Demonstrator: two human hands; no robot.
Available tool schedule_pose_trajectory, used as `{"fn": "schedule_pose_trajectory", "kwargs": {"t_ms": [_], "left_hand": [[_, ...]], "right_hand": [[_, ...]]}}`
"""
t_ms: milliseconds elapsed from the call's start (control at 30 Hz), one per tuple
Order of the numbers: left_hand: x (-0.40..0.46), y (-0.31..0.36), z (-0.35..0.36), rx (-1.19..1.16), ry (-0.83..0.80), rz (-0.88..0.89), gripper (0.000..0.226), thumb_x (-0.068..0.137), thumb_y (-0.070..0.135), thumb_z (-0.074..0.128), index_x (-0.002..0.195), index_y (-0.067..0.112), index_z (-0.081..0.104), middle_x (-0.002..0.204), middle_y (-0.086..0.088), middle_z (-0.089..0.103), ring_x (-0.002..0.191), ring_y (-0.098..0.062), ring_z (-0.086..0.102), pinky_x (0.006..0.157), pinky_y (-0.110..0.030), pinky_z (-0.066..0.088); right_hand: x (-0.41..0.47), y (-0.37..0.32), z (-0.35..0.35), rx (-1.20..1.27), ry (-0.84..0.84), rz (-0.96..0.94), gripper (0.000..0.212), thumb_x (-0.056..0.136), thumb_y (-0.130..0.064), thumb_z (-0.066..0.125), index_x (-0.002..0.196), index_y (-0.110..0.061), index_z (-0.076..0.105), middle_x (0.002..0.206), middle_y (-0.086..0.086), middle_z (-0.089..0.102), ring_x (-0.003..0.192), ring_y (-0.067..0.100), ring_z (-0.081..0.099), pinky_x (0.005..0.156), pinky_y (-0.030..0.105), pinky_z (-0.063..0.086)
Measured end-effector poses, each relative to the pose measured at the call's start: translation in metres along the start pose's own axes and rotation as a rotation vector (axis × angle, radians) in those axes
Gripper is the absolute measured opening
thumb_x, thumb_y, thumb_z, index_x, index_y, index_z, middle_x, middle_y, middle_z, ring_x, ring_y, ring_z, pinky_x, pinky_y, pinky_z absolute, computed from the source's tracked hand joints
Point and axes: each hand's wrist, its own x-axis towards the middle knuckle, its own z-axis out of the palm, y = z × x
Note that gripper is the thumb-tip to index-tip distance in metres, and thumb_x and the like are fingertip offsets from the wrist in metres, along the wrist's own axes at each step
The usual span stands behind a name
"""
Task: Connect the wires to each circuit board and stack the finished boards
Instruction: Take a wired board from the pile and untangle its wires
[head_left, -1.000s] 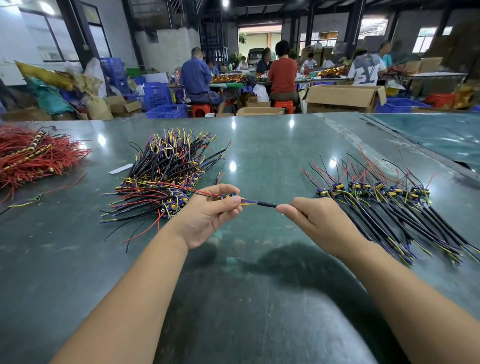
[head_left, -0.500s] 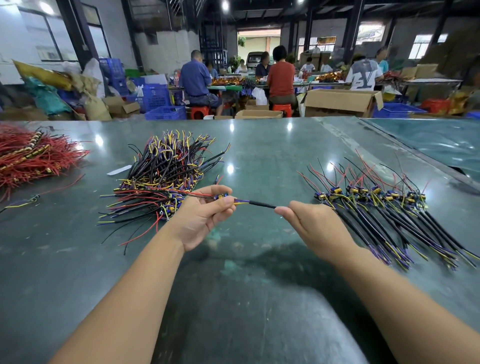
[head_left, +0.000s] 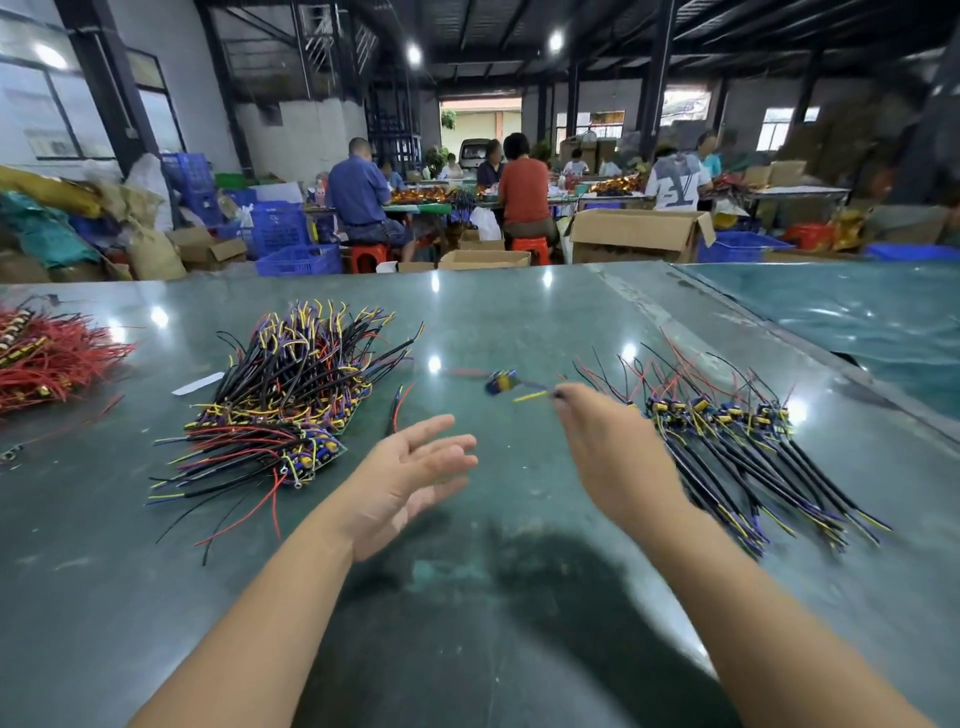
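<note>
Far left we see a red wire bundle (head_left: 49, 358) at the table (head_left: 519, 322) edge, out of play. Next, the unfinished pile (head_left: 283, 400) of boards with loose black, yellow, red and purple leads; stray ends fan toward us, and any reach into it could snag several at once. A short loose lead (head_left: 397, 413) lies just right of that pile, easy to sweep away. Our left hand (head_left: 410, 480) is open, fingers spread, holding nothing, above the table between the piles. Our right hand (head_left: 605, 452) pinches a wire at its fingertips, with a small blurred board (head_left: 501, 383) dangling off the far end in mid-air, left of the finished row (head_left: 727, 431). We judge the main risk here: the board hangs from its wire alone, so a swing could strain the fresh connection, or it could land crooked and tangle the neat row. Blur hides the joint, so we cannot tell if it is seated.
</note>
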Motion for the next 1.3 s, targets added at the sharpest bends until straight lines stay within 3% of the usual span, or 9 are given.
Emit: {"fn": "schedule_pose_trajectory", "kwargs": {"t_ms": [167,300,400,533,667,867,1033,1200,1300], "left_hand": [[0.001,0.001,-0.002,0.013,0.046,0.026,0.055,0.071,0.019,0.067,0.123,0.008,0.054,0.105,-0.013,0.070,0.084,-0.019,0.068,0.072,-0.025,0.056],[0.003,0.000,-0.005,0.039,0.084,0.084,0.039,0.079,0.013,0.065,0.116,0.005,0.058,0.095,-0.011,0.069,0.075,-0.015,0.065,0.070,-0.021,0.055],[0.009,-0.002,-0.011,0.399,0.303,0.258,0.020,0.088,-0.002,0.060,0.107,0.004,0.063,0.091,-0.007,0.067,0.079,-0.015,0.061,0.071,-0.015,0.051],[0.018,-0.007,-0.033,1.023,0.598,0.389,0.021,0.085,0.004,0.060,0.102,0.014,0.068,0.103,-0.007,0.066,0.094,-0.022,0.059,0.090,-0.030,0.044],[0.026,-0.020,-0.051,1.468,0.559,0.195,0.043,0.089,0.028,0.059,0.130,0.018,0.057,0.142,-0.007,0.047,0.126,-0.030,0.038,0.108,-0.031,0.021],[0.027,-0.020,-0.051,1.316,0.543,0.222,0.026,0.082,0.021,0.067,0.108,0.021,0.066,0.106,0.001,0.069,0.105,-0.024,0.058,0.089,-0.031,0.046],[0.023,-0.014,-0.036,1.136,0.476,0.286,0.024,0.076,0.003,0.070,0.092,0.020,0.071,0.089,0.002,0.072,0.084,-0.016,0.066,0.086,-0.031,0.052],[0.009,-0.012,0.000,0.957,0.210,0.526,0.043,0.073,-0.004,0.072,0.082,0.038,0.065,0.085,0.017,0.069,0.083,0.001,0.064,0.083,-0.012,0.048],[0.002,-0.018,0.018,0.965,0.073,0.677,0.040,0.074,-0.006,0.071,0.092,0.030,0.069,0.091,0.015,0.067,0.086,-0.002,0.061,0.083,-0.016,0.048]], "right_hand": [[0.024,0.082,-0.043,-0.111,0.243,0.348,0.029,0.100,-0.028,0.043,0.098,-0.009,0.064,0.090,0.023,0.068,0.084,0.043,0.059,0.067,0.042,0.043],[0.021,0.132,-0.040,-0.196,0.113,0.633,0.035,0.100,-0.029,0.041,0.103,-0.006,0.067,0.107,0.027,0.064,0.100,0.042,0.055,0.079,0.041,0.041],[0.011,0.134,-0.026,-0.312,0.075,0.757,0.032,0.093,-0.027,0.052,0.113,-0.006,0.065,0.130,0.023,0.049,0.119,0.041,0.039,0.100,0.043,0.032],[0.014,0.105,-0.018,-0.325,0.196,0.539,0.026,0.085,-0.017,0.059,0.106,-0.008,0.070,0.128,0.020,0.050,0.118,0.040,0.037,0.100,0.046,0.031],[0.011,0.058,-0.002,-0.203,0.102,0.250,0.022,0.083,-0.013,0.061,0.102,-0.011,0.072,0.124,0.016,0.055,0.113,0.037,0.042,0.096,0.038,0.032],[-0.004,0.003,0.024,0.116,-0.156,0.098,0.021,0.087,-0.013,0.058,0.102,-0.014,0.072,0.116,0.006,0.058,0.109,0.027,0.051,0.096,0.030,0.037],[-0.013,-0.015,0.039,0.336,-0.373,0.184,0.022,0.092,-0.021,0.055,0.109,-0.018,0.069,0.106,-0.003,0.065,0.087,0.010,0.058,0.075,0.013,0.035],[-0.013,-0.025,0.041,0.826,-0.426,0.437,0.020,0.096,-0.031,0.050,0.086,-0.022,0.065,0.083,0.001,0.063,0.058,0.010,0.058,0.056,0.022,0.049],[-0.011,-0.027,0.040,1.034,-0.336,0.477,0.024,0.098,-0.018,0.048,0.082,-0.012,0.064,0.084,0.006,0.065,0.063,0.013,0.061,0.065,0.021,0.054]]}}
